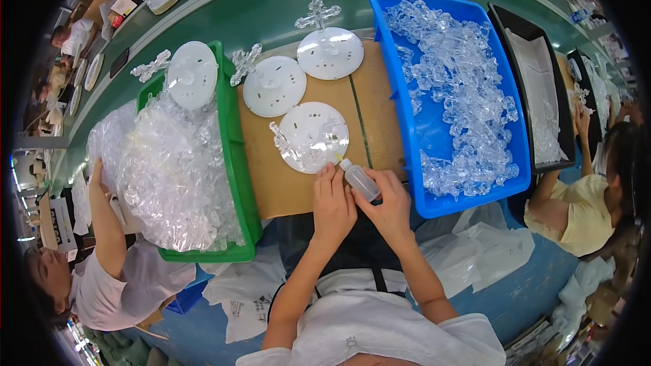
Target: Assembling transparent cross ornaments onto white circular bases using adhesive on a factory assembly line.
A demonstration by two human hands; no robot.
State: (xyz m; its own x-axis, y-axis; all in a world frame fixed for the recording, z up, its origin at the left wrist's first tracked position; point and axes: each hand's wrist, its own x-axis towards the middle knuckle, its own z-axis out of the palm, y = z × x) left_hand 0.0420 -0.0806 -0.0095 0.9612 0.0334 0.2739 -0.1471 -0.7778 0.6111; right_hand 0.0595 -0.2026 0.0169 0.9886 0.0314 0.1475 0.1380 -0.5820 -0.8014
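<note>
Small bottle [363, 183] sits pinched in the closely curled right grip [390, 203].

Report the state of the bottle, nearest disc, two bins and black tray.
Bottle: tilted, held in right hand
Nearest disc: lying flat, clear piece on it
Blue bin: open, partly filled with clear bits
Green bin: open, heaped with clear plastic
Black tray: open

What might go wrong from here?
The right hand holds a small bottle, its nozzle by the edge of the nearest white disc, so a stray drip might mark it. The left hand is close to that nozzle and might get wet. Another disc, perched over the green bin, may slip.
</note>
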